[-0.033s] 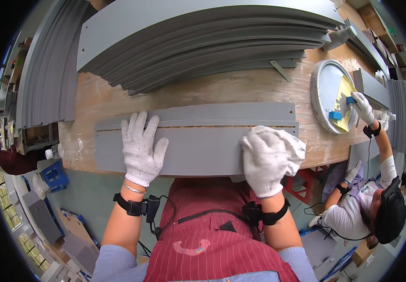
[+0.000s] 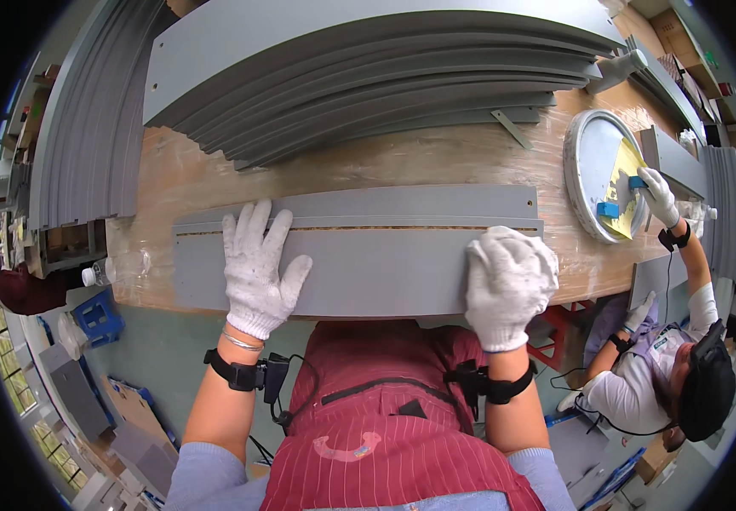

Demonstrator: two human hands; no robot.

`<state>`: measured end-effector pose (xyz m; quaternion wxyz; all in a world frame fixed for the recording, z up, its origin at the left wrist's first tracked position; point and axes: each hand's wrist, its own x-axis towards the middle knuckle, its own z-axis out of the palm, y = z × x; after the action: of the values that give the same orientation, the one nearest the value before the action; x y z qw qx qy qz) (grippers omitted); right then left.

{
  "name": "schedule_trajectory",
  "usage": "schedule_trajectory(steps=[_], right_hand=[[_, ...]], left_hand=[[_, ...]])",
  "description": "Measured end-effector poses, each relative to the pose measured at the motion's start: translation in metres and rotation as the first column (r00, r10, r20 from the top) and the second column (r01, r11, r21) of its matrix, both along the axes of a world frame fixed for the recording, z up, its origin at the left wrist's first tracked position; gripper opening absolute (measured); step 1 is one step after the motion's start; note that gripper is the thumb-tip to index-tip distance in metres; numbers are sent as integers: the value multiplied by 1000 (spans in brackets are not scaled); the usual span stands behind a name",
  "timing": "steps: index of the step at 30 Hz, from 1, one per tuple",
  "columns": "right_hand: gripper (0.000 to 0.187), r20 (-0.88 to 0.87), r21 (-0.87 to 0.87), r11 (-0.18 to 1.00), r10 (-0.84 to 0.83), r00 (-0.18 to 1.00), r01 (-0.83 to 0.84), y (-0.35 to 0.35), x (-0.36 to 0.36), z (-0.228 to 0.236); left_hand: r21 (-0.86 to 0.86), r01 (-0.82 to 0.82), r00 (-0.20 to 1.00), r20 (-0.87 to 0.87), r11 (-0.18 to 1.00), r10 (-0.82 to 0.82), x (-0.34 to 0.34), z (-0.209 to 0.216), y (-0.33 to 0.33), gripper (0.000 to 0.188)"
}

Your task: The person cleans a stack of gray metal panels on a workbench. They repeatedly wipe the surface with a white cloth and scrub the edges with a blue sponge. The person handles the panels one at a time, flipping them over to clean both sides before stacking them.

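A blue stool (image 2: pixel 98 320) is at left, a red stool (image 2: pixel 562 322) at right.

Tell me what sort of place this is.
Likely a workshop, perhaps for furniture parts: a grey panel on a worktable, stacked panels beyond it, and a gloved co-worker at the right.

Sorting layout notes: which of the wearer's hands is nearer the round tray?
Right. The right hand, at the right end of the gray board, is left of the round tray; the left hand lies farther left.
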<state>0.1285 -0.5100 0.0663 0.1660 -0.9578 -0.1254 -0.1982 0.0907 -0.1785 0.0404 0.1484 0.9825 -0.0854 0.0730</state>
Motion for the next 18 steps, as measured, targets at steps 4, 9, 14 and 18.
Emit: schedule_trajectory(steps=[4,9,14,18], right_hand=[[15,-177,-9,892,-445,878,451,-106,-18,-33],[25,-390,419,568,-592,705,709,-159,-95,-57],[22,-365,378,593,-610,703,711,-114,-131,-61],[22,-312,459,586,-597,739,667,-97,-140,-48]], left_hand=[[-70,219,964,-135,973,-227,-12,27,24,90],[129,256,955,-189,958,-230,-34,17,65,101],[276,297,948,-197,914,-249,-30,11,68,86],[252,371,925,-188,894,-331,-24,40,66,77]])
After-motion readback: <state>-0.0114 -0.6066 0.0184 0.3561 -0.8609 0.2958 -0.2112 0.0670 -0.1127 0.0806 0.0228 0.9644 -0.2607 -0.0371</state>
